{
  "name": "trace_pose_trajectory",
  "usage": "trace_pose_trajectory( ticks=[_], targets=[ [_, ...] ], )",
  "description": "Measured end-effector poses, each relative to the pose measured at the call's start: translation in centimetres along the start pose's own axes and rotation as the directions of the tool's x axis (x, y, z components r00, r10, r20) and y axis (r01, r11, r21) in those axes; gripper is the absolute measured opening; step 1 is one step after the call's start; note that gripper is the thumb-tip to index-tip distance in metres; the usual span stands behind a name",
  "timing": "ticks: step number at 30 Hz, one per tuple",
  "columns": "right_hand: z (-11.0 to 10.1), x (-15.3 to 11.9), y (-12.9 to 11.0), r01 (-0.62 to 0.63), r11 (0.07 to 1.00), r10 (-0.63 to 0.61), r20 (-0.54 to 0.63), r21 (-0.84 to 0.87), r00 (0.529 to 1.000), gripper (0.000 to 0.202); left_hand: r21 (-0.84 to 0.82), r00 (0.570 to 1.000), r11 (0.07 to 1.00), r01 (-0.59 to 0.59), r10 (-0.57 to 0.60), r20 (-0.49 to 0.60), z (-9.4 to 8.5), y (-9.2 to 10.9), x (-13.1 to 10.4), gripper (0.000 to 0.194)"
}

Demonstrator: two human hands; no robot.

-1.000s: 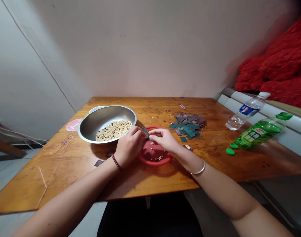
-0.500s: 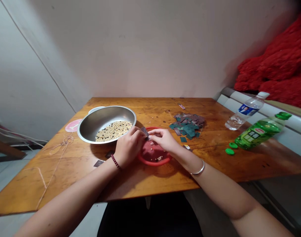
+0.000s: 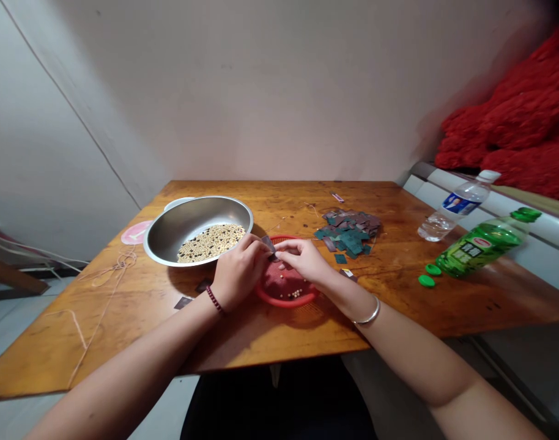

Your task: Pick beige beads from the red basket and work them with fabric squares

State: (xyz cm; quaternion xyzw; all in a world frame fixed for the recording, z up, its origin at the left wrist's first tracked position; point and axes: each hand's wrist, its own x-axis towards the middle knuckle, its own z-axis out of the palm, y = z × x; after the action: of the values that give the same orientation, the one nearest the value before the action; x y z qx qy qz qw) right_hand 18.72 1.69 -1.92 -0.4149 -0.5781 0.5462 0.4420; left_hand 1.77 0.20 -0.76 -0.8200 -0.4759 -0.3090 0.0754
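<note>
Over the left side of a red plastic basket [image 3: 279, 300], both my hands meet at a small dark square piece [image 3: 268, 243]. My left hand [image 3: 243, 266] is closed on that piece, its fingers curled. From the other side my right hand [image 3: 302, 256] pinches at the piece's lower edge; its fingertips are partly hidden, so I cannot see if a bean is between them. Several pale beans [image 3: 295, 294] lie in the basket. Beside my left hand a tilted steel bowl [image 3: 164, 244] holds many pale and black beans [image 3: 213, 242].
A heap of dark and green squares [image 3: 350, 232] lies right of the basket. Farther right are a clear bottle [image 3: 460, 205], a green bottle [image 3: 484, 244] and two green caps [image 3: 427, 280]. Loose string [image 3: 118, 269] trails across the wooden table [image 3: 137, 330] at left.
</note>
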Motion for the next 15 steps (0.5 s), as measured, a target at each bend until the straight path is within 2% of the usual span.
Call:
trace_pose_trajectory(
  ticks=[15],
  targets=[
    [-0.03,0.13,0.31,-0.019,1.0,0.019,0.002,0.011,1.0,0.02,-0.018,0.998,0.999,-0.045,0.046,0.032,-0.05,0.02,0.0,0.02]
  ],
)
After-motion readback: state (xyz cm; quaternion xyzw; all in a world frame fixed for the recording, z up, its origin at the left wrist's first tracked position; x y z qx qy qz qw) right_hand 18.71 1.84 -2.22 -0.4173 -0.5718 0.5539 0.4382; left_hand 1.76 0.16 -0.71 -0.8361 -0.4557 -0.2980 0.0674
